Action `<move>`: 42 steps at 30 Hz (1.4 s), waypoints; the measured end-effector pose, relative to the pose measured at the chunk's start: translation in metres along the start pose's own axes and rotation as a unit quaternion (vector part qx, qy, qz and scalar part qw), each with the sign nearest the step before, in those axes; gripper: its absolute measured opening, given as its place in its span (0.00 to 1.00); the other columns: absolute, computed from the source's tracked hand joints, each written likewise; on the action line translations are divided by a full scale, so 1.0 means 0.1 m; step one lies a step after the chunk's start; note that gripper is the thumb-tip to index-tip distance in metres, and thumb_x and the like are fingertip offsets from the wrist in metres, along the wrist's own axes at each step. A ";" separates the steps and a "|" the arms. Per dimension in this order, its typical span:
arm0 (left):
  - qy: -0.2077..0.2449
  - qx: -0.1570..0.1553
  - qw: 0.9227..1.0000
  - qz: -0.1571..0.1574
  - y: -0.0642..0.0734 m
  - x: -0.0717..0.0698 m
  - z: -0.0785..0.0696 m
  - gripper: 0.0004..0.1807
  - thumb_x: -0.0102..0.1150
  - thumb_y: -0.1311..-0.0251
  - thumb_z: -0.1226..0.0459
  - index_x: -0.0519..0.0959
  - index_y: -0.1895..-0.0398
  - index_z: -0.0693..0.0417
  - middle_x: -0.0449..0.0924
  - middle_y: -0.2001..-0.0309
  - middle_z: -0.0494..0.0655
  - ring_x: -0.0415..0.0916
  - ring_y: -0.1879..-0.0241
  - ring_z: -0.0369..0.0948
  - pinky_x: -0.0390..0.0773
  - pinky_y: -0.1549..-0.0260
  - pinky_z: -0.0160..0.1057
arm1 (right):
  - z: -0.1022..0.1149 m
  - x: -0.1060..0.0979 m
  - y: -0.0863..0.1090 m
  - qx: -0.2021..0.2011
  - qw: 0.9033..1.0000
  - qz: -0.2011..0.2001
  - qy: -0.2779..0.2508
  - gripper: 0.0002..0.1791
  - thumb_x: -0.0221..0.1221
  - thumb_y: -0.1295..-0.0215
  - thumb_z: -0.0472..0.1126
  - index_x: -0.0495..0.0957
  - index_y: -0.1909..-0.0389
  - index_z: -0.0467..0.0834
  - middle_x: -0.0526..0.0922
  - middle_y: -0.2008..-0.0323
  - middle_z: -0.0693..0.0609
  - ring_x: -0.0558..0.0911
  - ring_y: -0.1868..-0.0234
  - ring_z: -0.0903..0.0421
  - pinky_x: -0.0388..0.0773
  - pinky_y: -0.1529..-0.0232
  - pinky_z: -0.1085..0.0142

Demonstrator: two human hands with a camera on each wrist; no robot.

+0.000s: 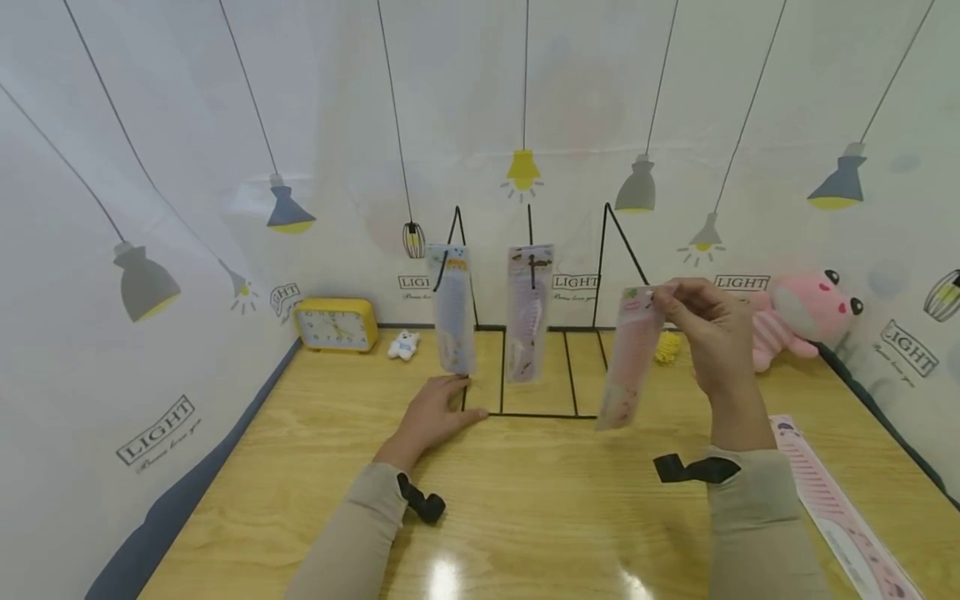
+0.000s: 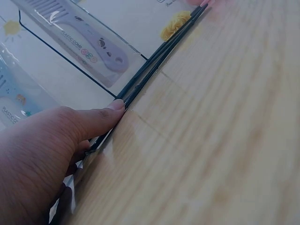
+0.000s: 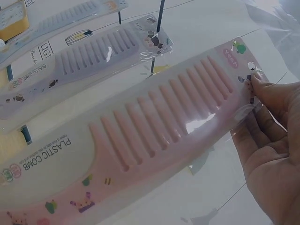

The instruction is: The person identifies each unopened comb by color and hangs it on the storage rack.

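My right hand [image 1: 712, 329] pinches the top of a pink packaged plastic comb [image 3: 154, 126], between thumb and fingers. The comb tilts in front of the right side of a black wire display rack [image 1: 532, 415]. On the rack's left hook hangs a blue packaged comb [image 1: 452, 312], and on the middle hook a purple packaged comb [image 1: 529, 321]. My left hand [image 1: 435, 417] holds the rack's front left base corner. In the left wrist view its thumb [image 2: 101, 119] lies along the black bar, with the other fingers partly hidden behind.
Another pink packaged comb [image 1: 840, 508] lies on the wooden table at the right. Along the back stand a yellow alarm clock [image 1: 335, 324], a small white bear figure [image 1: 403, 345], a yellow fuzzy object [image 1: 667, 347] and a pink plush toy [image 1: 798, 317]. A lamp-print backdrop [image 1: 465, 100] encloses the table.
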State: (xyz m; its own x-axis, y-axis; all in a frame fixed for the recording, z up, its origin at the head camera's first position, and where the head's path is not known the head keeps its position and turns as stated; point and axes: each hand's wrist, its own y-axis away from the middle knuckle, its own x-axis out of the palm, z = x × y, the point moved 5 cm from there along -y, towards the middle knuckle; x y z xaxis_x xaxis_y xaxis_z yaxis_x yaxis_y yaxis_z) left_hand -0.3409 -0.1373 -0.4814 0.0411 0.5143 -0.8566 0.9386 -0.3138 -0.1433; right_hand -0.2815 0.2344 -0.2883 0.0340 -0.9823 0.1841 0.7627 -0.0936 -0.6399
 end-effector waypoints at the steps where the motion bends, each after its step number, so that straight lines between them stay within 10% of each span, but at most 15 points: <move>1: 0.000 0.002 1.000 -0.003 -0.01 0.00 0.00 0.43 0.61 0.40 0.35 0.71 0.28 0.49 0.68 0.29 0.47 0.62 0.29 0.50 0.63 0.31 0.52 | 0.00 0.00 0.00 -0.001 1.000 -0.001 -0.003 0.05 0.64 0.36 0.25 0.80 0.62 0.25 0.88 0.64 0.50 0.84 0.62 0.58 0.82 0.58 0.72; 19: 0.006 0.007 1.000 -0.003 -0.01 0.01 0.05 0.44 0.61 0.40 0.35 0.71 0.28 0.51 0.68 0.29 0.48 0.62 0.29 0.50 0.62 0.31 0.53 | -0.21 0.05 -0.13 0.056 0.997 -0.049 0.029 0.09 0.67 0.36 0.33 0.83 0.59 0.32 0.88 0.64 0.53 0.84 0.62 0.60 0.82 0.60 0.73; 42: 0.004 0.006 1.000 -0.005 -0.02 0.00 0.07 0.44 0.60 0.41 0.33 0.70 0.28 0.47 0.67 0.28 0.43 0.62 0.29 0.47 0.62 0.31 0.51 | -0.63 0.09 -0.37 0.014 0.970 -0.212 0.115 0.11 0.72 0.42 0.34 0.85 0.59 0.37 0.86 0.66 0.55 0.84 0.61 0.59 0.81 0.55 0.74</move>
State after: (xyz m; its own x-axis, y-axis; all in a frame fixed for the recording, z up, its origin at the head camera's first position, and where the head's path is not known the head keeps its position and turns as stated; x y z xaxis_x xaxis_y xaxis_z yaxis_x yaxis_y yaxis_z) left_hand -0.3456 -0.1419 -0.4847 0.0340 0.5239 -0.8511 0.9347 -0.3181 -0.1585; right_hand -0.3502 0.2186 -0.3094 -0.4286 -0.8675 0.2527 0.6944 -0.4952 -0.5221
